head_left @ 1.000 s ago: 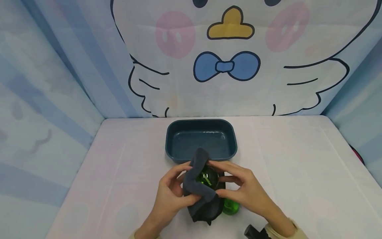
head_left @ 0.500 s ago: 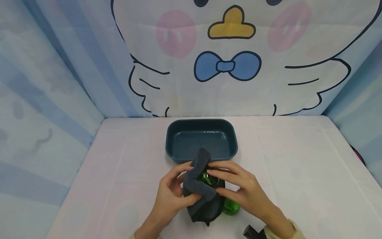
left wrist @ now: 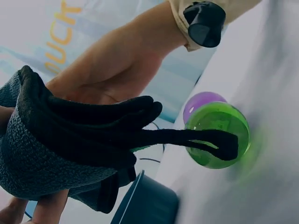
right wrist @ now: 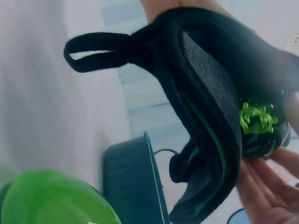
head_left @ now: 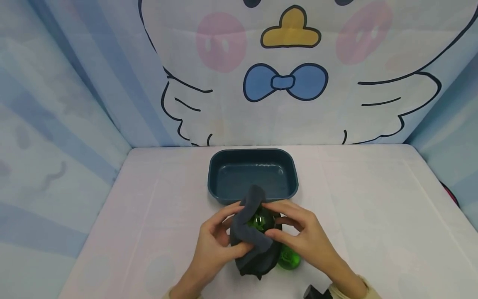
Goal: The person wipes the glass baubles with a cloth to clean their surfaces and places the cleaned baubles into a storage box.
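Note:
A dark grey cloth [head_left: 257,246] with a hanging loop is wrapped partly around a clear green ball [head_left: 258,221] in front of the bin. My left hand [head_left: 214,245] grips the cloth's left side, thumb in front and fingers behind. My right hand [head_left: 308,236] has its thumb and fingers curled round the right side of that ball. In the right wrist view, a bright green pattern [right wrist: 258,117] shows on the ball's dark surface. Another green ball [head_left: 289,258] lies on the table below my right hand. A purple ball [left wrist: 204,103] shows behind it in the left wrist view.
A dark teal bin [head_left: 252,182] stands just beyond my hands, with nothing visible inside. A pale cloth [head_left: 377,207] covers the table. Printed curtains [head_left: 284,120] stand at the back and both sides. A black device [head_left: 316,292] sits at my right sleeve.
My right fingers lift off the ball's top and curl back round its right side, and the thumb shifts slightly onto it. The left hand keeps its hold on the cloth, nearly still.

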Demonstrator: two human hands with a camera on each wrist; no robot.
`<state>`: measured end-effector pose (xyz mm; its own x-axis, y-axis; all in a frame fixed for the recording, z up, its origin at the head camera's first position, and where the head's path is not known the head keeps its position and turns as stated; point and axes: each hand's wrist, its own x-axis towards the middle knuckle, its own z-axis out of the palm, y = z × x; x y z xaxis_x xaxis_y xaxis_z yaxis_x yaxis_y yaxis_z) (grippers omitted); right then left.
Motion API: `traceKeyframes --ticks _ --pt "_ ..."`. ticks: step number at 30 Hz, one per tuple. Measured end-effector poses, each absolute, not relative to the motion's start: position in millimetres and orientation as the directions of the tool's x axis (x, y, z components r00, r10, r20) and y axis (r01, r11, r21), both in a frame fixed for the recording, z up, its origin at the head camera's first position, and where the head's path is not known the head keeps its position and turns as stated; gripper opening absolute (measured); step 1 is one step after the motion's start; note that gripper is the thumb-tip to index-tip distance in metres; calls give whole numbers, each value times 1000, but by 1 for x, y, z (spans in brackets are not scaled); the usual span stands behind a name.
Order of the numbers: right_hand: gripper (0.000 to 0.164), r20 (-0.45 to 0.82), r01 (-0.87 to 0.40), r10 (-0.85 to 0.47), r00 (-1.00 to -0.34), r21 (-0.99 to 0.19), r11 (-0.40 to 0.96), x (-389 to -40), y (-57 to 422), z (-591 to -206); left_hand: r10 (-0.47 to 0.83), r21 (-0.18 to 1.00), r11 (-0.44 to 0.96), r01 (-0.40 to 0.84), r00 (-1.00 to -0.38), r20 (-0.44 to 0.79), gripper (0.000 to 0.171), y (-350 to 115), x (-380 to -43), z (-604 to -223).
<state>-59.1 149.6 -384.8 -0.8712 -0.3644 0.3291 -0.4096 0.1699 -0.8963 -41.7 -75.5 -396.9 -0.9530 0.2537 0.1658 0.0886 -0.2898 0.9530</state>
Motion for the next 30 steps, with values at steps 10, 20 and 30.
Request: traceKeyframes --ticks 10,20,30 --pt "54 467 -556 -381 -798 -814 166 -63 152 -388 250 948 -316 34 -961 117 67 -75 -45 -399" --pt "59 530 -685 -491 -691 -697 212 -66 156 -388 228 937 -348 13 -969 98 70 -76 -44 -398" --pt "57 498 -608 -430 -753 -777 164 -63 151 -389 227 946 -316 75 -962 152 61 -76 -40 -394"
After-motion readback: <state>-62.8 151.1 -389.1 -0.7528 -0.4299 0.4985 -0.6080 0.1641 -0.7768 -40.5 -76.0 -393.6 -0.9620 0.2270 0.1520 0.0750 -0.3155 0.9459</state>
